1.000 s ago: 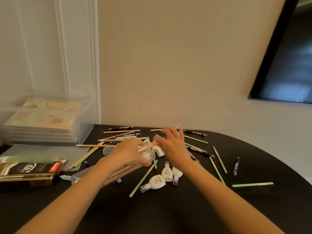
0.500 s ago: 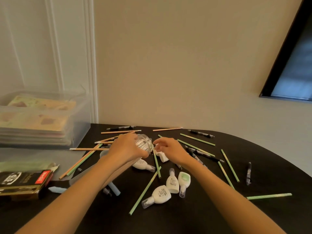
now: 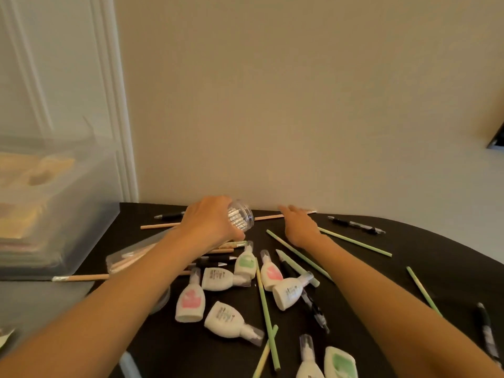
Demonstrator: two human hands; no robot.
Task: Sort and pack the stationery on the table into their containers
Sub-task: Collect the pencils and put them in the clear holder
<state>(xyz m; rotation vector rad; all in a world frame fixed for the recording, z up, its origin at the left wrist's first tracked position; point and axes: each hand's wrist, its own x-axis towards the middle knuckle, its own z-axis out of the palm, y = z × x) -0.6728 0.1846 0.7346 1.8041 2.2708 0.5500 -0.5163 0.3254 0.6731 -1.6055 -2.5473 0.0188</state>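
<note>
Reaching for the peach pencil [image 3: 268, 217] lying by the wall at the back of the worktop [image 3: 409, 255], my right grip [image 3: 298, 225] is spread, fingers straight. My left grip [image 3: 210, 222] curls round a small clear jar [image 3: 241, 215], tilted. The pencil looks light, stiff and likely to roll, so I'd pinch it mid-shaft.

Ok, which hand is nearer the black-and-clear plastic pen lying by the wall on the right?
Right. The right hand lies just left of the black-and-clear plastic pen; the left hand is farther left, gripping a clear round plastic jar.
</note>
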